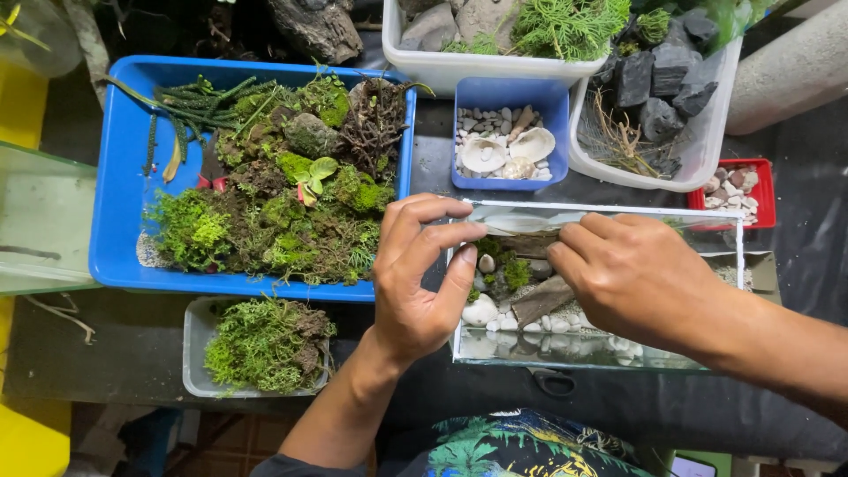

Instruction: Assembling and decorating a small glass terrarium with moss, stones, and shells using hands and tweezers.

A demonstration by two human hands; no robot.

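Dark cloth covered the table (795, 265), which was crowded with trays from the upper left of the frame to the right edge. Largest was the blue tray (119, 177) at left, heaped with moss, twigs and roots; below it sat a small clear tub of moss (261, 344). Along the top stood a white tub of greenery (495, 66), a clear tub of dark stones (698, 132), a blue box of pebbles and shells (508, 141) and, at far right, a small red tray of pebbles (761, 190). At centre right lay the glass tank (583, 353), holding gravel, white stones, wood and bits of moss. The left hand (415, 274) curled at its left end, fingers (433, 212) pinching a thin clear strip along the tank's top edge; the right hand (632, 274) reached over the rim, its fingers half closed on the same strip. Glass edges looked sharp: a slipped grip could likely cut a fingertip, or drop the strip onto the planted moss.
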